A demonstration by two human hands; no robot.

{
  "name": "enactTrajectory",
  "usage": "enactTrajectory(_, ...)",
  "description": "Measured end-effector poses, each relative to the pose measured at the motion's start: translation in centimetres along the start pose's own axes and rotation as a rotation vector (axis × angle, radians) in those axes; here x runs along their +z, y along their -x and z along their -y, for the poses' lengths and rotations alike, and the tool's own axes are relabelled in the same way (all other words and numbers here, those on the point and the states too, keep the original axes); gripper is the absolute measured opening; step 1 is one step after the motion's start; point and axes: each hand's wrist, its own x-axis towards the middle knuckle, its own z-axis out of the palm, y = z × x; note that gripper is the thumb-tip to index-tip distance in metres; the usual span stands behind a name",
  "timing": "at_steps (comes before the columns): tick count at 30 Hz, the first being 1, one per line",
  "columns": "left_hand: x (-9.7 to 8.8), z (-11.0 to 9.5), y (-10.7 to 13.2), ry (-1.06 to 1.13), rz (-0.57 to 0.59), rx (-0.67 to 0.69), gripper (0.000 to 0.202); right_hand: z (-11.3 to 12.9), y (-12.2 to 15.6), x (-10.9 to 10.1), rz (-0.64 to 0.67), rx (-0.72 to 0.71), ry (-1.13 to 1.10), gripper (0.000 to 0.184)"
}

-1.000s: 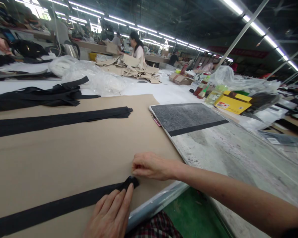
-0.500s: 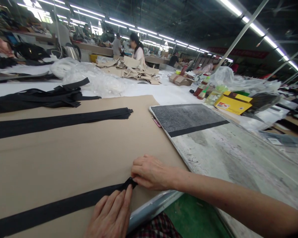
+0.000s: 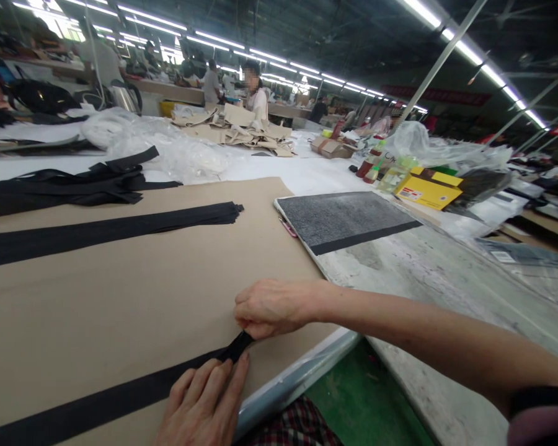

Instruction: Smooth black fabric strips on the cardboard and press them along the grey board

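A long black fabric strip [image 3: 97, 404] lies across the brown sheet [image 3: 121, 310] near the table's front edge. Its right end is lifted and bunched into folds. My right hand [image 3: 270, 308] pinches that end with curled fingers; the fingertips are partly hidden. My left hand [image 3: 202, 402] rests on the strip just below the fold, its fingers stretched out and pressing it down. Farther back on the sheet is a flat stack of similar black strips [image 3: 121, 226]. Behind it lies a loose heap of black strips [image 3: 74, 184].
To the right, a worn pale board [image 3: 400, 272] carries a dark grey textured panel [image 3: 339, 217] with a black band. Beyond stand a yellow box [image 3: 428, 189], bottles [image 3: 367, 164] and clear plastic wrap [image 3: 167, 152]. Brown scraps [image 3: 242, 127] are piled behind. Several people work in the background.
My right hand has shifted slightly up and left, its fingers curled tighter, and the strip's end is lifted more. My left hand stays nearly in place. The camera view has turned slightly.
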Motion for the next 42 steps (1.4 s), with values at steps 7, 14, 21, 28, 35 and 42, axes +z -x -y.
enactTrajectory(7, -1.2, 0.4, -0.5, 0.162, -0.097, -0.043, 0.033, -0.7, -0.2, -1.1, 0.106, 0.066, -0.195, 0.004)
enactTrajectory(14, -3.0, 2.4, -4.4, 0.618, -0.020, -0.546, 0.031, 1.6, 0.9, -1.8, -0.007, 0.030, -0.094, 0.011)
enactTrajectory(21, -3.5, 2.0, -7.1, 1.134, 0.318, -0.644, 0.028, 2.2, 2.9, -1.9, -0.088, 0.043, -0.184, 0.010)
enactTrajectory(28, -3.2, 1.5, -6.3, 0.960, 0.272, -0.734, 0.031, 2.6, 4.2, 1.0, -0.277, 0.333, -0.709, 0.039)
enactTrajectory(35, -2.3, 1.3, -5.0, 0.646, 0.031, -0.544, 0.019, 4.9, 2.5, 5.6, -0.428, 0.560, -1.257, 0.011)
enactTrajectory(42, -2.8, 0.7, -4.8, 0.318, -0.206, -0.297, 0.003, 6.3, 1.8, 6.2, -0.510, 0.635, -1.414, 0.007)
